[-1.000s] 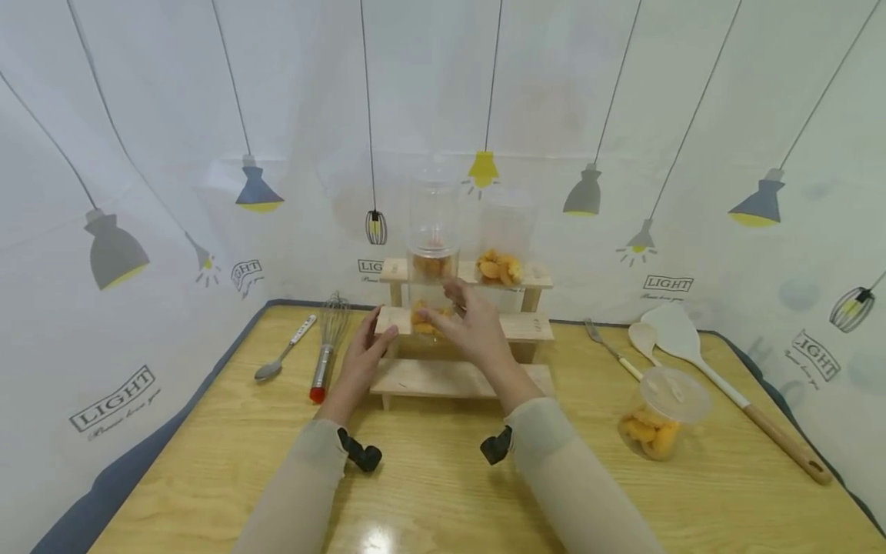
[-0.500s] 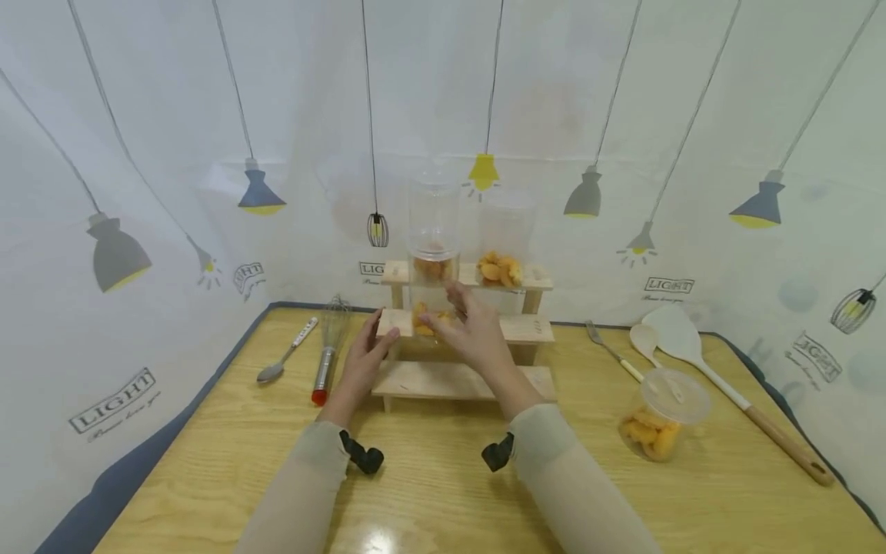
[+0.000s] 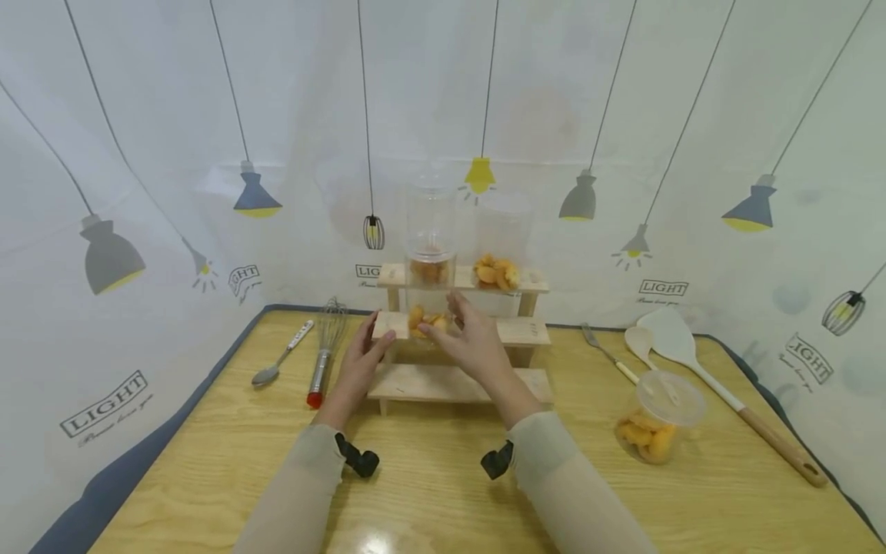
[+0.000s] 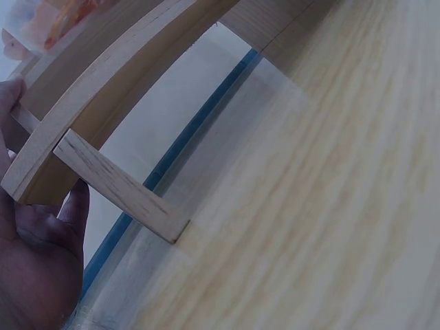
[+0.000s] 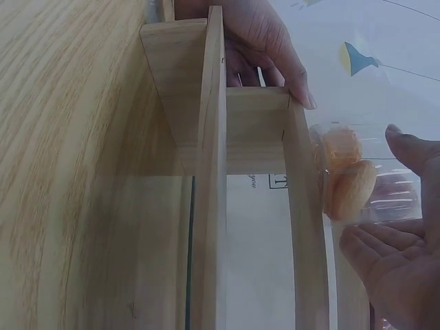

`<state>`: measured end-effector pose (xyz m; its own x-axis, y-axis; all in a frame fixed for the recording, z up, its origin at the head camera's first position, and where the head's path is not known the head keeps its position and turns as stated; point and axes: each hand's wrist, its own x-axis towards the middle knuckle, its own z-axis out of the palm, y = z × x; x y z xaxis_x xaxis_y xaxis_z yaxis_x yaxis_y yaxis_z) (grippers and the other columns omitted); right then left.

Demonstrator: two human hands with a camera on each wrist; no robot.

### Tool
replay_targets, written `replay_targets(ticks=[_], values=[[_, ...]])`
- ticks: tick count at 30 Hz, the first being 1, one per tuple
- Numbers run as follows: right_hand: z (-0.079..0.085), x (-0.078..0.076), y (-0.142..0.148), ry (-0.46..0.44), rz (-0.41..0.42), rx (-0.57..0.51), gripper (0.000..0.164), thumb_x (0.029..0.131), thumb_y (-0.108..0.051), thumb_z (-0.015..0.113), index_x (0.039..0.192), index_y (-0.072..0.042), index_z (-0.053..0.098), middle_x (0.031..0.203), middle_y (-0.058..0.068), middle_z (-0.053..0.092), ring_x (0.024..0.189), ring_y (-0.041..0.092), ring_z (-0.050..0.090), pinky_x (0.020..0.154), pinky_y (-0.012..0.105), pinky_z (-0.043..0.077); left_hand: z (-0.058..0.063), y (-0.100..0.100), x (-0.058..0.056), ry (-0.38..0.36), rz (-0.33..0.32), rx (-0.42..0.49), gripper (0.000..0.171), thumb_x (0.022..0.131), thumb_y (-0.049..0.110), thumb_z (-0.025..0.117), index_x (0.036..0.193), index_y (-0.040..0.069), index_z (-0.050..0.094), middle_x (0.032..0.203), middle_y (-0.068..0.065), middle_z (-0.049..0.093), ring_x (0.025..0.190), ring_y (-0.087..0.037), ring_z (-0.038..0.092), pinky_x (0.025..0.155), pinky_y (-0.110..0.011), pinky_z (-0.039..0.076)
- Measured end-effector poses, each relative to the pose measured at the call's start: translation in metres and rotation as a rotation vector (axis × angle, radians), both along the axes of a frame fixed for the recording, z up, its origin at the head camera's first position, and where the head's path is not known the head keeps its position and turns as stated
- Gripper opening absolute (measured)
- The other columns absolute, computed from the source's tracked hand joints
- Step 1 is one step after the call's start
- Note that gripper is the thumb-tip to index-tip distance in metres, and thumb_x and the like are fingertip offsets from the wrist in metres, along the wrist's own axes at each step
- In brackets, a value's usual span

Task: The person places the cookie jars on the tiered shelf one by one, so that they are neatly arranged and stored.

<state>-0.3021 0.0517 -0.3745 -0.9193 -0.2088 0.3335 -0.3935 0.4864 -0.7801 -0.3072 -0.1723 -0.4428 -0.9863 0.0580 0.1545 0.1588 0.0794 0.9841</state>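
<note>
A three-tier wooden stand (image 3: pixel 460 383) stands at the back of the table. My left hand (image 3: pixel 360 360) grips the left end of its middle step, its thumb at the edge and its fingers partly hidden behind the wood. On that step, towards the left, a clear lidded plastic jar (image 3: pixel 429 319) holds yellow-orange snack pieces. My right hand (image 3: pixel 477 342) is curved around this jar from the front, thumb on one side and fingers on the other. The right wrist view shows the jar (image 5: pixel 350 172) between that thumb and those fingers. Its base is on the step.
Two similar snack jars stand on the top step, one partly behind the middle jar, the other jar (image 3: pixel 497 273) to its right. Left lie a spoon (image 3: pixel 266 375) and whisk (image 3: pixel 320 369). Right are another jar (image 3: pixel 647 438), a fork (image 3: pixel 609 355), a wooden spoon (image 3: pixel 640 342) and a turner (image 3: pixel 720 396).
The head view shifts slightly. Both hands and the jar stay in practically the same place on the stand.
</note>
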Motion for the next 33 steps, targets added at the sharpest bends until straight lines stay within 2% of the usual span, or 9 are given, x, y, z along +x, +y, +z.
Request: replay_targets(ticks=[6,11,17,20,24,27,31,32,33], values=[[0.003,0.005,0.009,0.001,-0.017,0.03,0.094,0.086,-0.064,0.07,0.156,-0.012,0.036,0.156,0.006,0.043,0.137,0.03,0.048,0.107,0.047,0.044,-0.02,-0.004,-0.017,-0.01,0.005,0.01,0.075,0.101,0.041,0.061,0.162,0.026,0.019,0.168,-0.002,0.013,0.137,-0.031,0.042,0.112,-0.047,0.038],[0.014,0.018,0.031,0.031,0.009,0.025,0.089,0.087,-0.062,0.07,0.156,-0.015,0.036,0.157,0.002,0.041,0.14,0.026,0.043,0.112,0.048,0.04,-0.025,-0.003,-0.02,0.02,0.019,0.017,0.074,0.1,0.046,0.061,0.161,0.03,0.022,0.167,0.001,0.015,0.138,-0.031,0.041,0.112,-0.05,0.037],[0.032,0.047,0.08,0.154,0.024,0.108,0.077,0.092,-0.049,0.07,0.153,-0.012,0.042,0.152,0.009,0.047,0.138,0.03,0.046,0.109,0.053,0.041,-0.026,-0.001,-0.02,0.051,0.034,0.023,0.076,0.099,0.045,0.062,0.161,0.023,0.024,0.167,-0.002,0.016,0.141,-0.032,0.039,0.112,-0.05,0.037],[0.036,0.061,0.116,0.192,-0.013,0.181,0.072,0.094,-0.046,0.07,0.153,-0.016,0.042,0.153,0.012,0.046,0.139,0.034,0.043,0.108,0.059,0.039,-0.025,-0.002,-0.02,0.049,0.042,0.028,0.077,0.099,0.045,0.063,0.161,0.022,0.025,0.167,-0.002,0.017,0.141,-0.031,0.039,0.113,-0.049,0.038],[0.026,0.07,0.173,0.247,-0.119,0.281,0.065,0.096,-0.043,0.068,0.151,-0.015,0.046,0.15,0.016,0.048,0.134,0.041,0.046,0.101,0.065,0.041,-0.023,-0.004,-0.022,0.03,0.034,0.029,0.077,0.099,0.045,0.062,0.162,0.023,0.023,0.167,0.0,0.015,0.143,-0.029,0.035,0.115,-0.047,0.034],[0.011,0.073,0.218,0.28,-0.228,0.344,0.061,0.097,-0.041,0.068,0.146,-0.009,0.051,0.143,0.021,0.053,0.12,0.044,0.054,0.094,0.066,0.044,-0.023,-0.004,-0.025,0.024,0.022,0.023,0.077,0.1,0.045,0.061,0.162,0.023,0.021,0.168,0.0,0.013,0.145,-0.03,0.033,0.117,-0.047,0.031],[-0.019,0.08,0.266,0.272,-0.366,0.372,0.057,0.097,-0.04,0.067,0.14,-0.004,0.056,0.136,0.024,0.057,0.112,0.047,0.055,0.087,0.067,0.043,-0.025,-0.005,-0.025,0.013,0.009,0.015,0.076,0.101,0.043,0.06,0.162,0.024,0.019,0.168,-0.001,0.011,0.147,-0.03,0.028,0.118,-0.047,0.029],[-0.028,0.082,0.274,0.26,-0.382,0.354,0.055,0.098,-0.039,0.066,0.14,-0.005,0.056,0.136,0.023,0.057,0.121,0.048,0.051,0.089,0.066,0.043,-0.026,-0.005,-0.025,0.009,0.005,0.014,0.076,0.101,0.043,0.06,0.162,0.025,0.018,0.168,-0.001,0.01,0.148,-0.03,0.027,0.118,-0.047,0.028],[-0.038,0.085,0.281,0.245,-0.39,0.328,0.054,0.099,-0.037,0.065,0.141,-0.006,0.055,0.137,0.022,0.057,0.121,0.046,0.052,0.09,0.06,0.046,-0.026,-0.005,-0.024,0.002,0.005,0.014,0.076,0.101,0.043,0.06,0.162,0.025,0.019,0.168,-0.001,0.01,0.149,-0.03,0.026,0.118,-0.047,0.028]])
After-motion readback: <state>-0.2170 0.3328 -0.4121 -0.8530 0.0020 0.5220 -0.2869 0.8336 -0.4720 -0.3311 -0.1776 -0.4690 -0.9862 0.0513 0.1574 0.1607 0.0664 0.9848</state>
